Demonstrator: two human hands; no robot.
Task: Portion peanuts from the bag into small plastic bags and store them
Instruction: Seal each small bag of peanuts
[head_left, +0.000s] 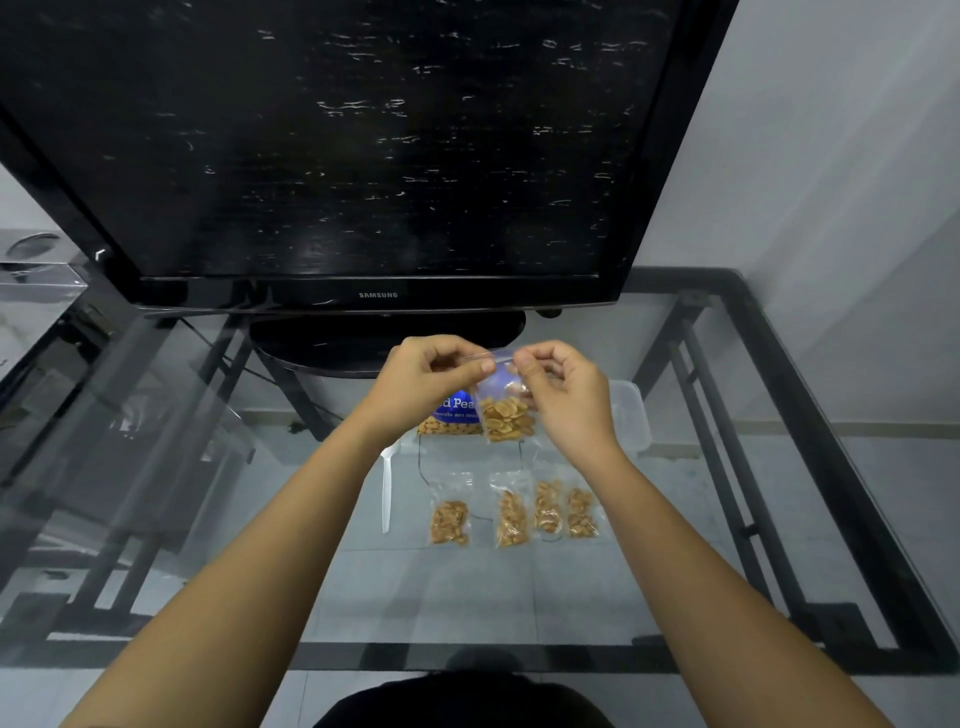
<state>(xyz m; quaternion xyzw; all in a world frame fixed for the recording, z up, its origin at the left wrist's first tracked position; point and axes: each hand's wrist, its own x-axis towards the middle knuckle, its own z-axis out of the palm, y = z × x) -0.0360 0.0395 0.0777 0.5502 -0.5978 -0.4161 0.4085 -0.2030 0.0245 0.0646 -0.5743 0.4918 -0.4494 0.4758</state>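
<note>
- Head view. Glass-topped bench on a black frame, set against a grey wall; a dark television stands at the far edge, floor tiles visible through the glass.
- Left hand and right hand are raised above the bench centre, each with fingers curled in, pinching one top corner of a small plastic bag. Peanuts fill its lower half.
- Peanut bag, blue label, lies just behind the held bag, partly covered by it and by the left wrist.
- Four filled small bags lie in a row near the front, right of centre. A white plastic spoon lies to their left.
- A clear container sits on the right, beyond the right hand.
- Judgement: step in hand is sealing the fifth portion. To do it well, keep the bag upright so the nuts stay low, line up both lips of the strip, then press along it from one corner to the other and check no nut is caught in the seam.
- Hard to make out: whether the strip is already closed, since the bag mouth is thin, transparent and hidden between the fingertips. The container's contents and lid cannot be told. The peanut bag's label is cut off.
</note>
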